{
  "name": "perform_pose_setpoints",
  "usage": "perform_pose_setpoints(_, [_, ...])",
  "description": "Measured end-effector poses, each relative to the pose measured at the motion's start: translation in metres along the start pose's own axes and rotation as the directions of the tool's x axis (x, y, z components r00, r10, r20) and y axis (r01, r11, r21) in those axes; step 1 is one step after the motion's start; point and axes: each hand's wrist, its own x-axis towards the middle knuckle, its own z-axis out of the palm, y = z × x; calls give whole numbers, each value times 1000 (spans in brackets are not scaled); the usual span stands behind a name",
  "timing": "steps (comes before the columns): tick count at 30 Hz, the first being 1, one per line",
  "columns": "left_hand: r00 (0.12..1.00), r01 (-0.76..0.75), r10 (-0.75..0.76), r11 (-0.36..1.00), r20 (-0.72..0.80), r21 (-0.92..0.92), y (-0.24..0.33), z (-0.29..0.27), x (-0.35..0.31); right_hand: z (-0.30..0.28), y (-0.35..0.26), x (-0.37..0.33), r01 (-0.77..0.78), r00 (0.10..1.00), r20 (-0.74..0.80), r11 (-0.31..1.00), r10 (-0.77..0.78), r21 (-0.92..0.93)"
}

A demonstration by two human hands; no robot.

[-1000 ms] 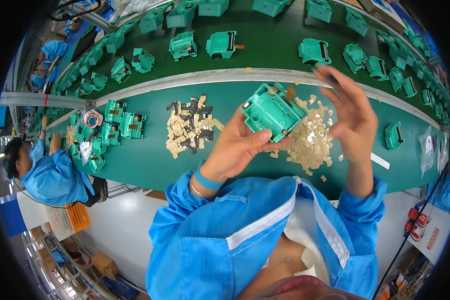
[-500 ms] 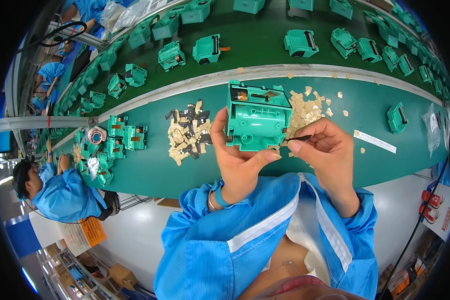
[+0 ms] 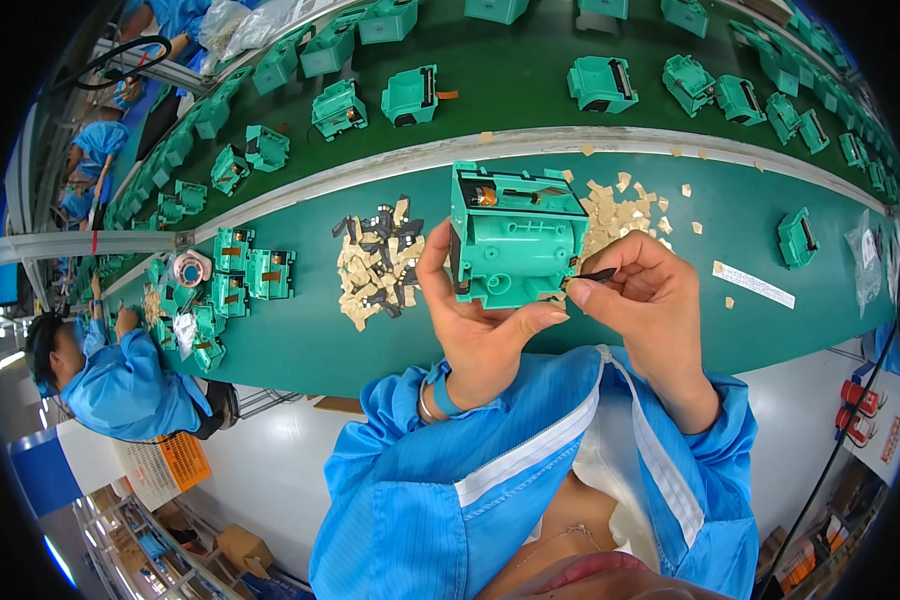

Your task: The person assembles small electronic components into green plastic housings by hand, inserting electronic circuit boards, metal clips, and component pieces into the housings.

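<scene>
My left hand (image 3: 480, 345) is closed round a green plastic housing (image 3: 518, 243), holding it up above the table, its hollow side facing me. An orange flexible strip (image 3: 486, 196) and dark parts show in its upper compartment. Between the thumb and fingers of my right hand (image 3: 640, 295) is a thin black piece (image 3: 599, 275); its kind is not clear. Its tip is at the housing's lower right edge; I cannot tell whether they touch. Behind the housing lies a pile of beige paper scraps (image 3: 615, 212). Left of my hands is a mixed pile of black pieces and beige scraps (image 3: 368, 265).
Several green housings (image 3: 270, 274) and a tape roll (image 3: 191, 269) stand left. One housing (image 3: 797, 238) and a printed white strip (image 3: 755, 284) lie right. Beyond a pale rail (image 3: 410, 158), more housings stand on a dark green surface (image 3: 510, 105). A co-worker in blue (image 3: 135, 385) sits left.
My right hand has shifted slightly left with the black piece, closer in against the housing. The housing has tilted a little in my left hand.
</scene>
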Motion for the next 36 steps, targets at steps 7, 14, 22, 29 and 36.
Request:
perform_pose_setpoints(7, [999, -19, 19, 1000, 30, 10, -1, 0, 2, -2, -1, 0, -15, 1000, 9, 1000, 15, 26])
perform_pose_setpoints(14, [1000, 7, -7, 1000, 16, 18, 0, 4, 1, -3, -2, 0, -42, 999, -6, 999, 43, 11])
perform_pose_setpoints(22, [1000, -25, 24, 997, 15, 78, -4, 5, 0, -6, -3, 1, -33, 999, -9, 999, 33, -12])
perform_pose_setpoints(29, [996, -88, 88, 992, 11, 93, -6, 9, 0, -12, -4, 4, -72, 997, 4, 997, 73, -35])
perform_pose_setpoints(36, [1000, 0, 0, 1000, -15, 24, -2, 9, 2, -17, -5, 10, -189, 981, 55, 981, 187, 36])
